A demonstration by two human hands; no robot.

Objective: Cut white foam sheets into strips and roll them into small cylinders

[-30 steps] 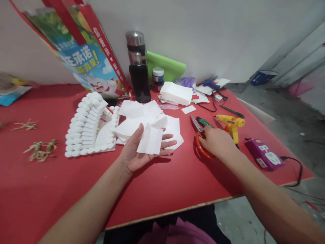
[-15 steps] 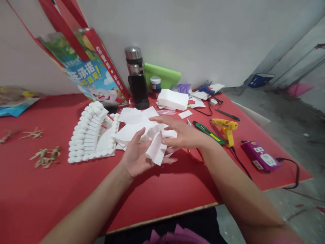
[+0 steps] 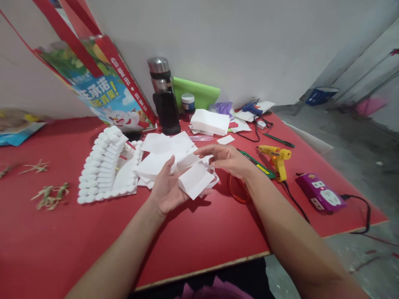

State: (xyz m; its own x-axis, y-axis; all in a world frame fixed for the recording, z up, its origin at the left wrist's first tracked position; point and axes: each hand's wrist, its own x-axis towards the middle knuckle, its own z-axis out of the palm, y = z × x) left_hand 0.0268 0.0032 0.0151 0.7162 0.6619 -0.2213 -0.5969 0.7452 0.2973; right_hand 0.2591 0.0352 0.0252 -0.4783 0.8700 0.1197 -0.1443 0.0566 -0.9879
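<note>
The left hand (image 3: 168, 192) is palm up, thumb raised, fingers extended beneath a small white paper (image 3: 195, 181), supporting it without clamping. The right hand (image 3: 230, 162) is half curled near its far edge; whether those fingers pinch anything, I cannot tell. A light touch at the edges should avoid creases. The paper looks thin, four-sided and slightly bowed. Beyond lie loose white sheets (image 3: 166, 143).

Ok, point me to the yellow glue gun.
In the head view, the yellow glue gun is on the right side of the red table, between the green cutter and the purple power box.
</note>
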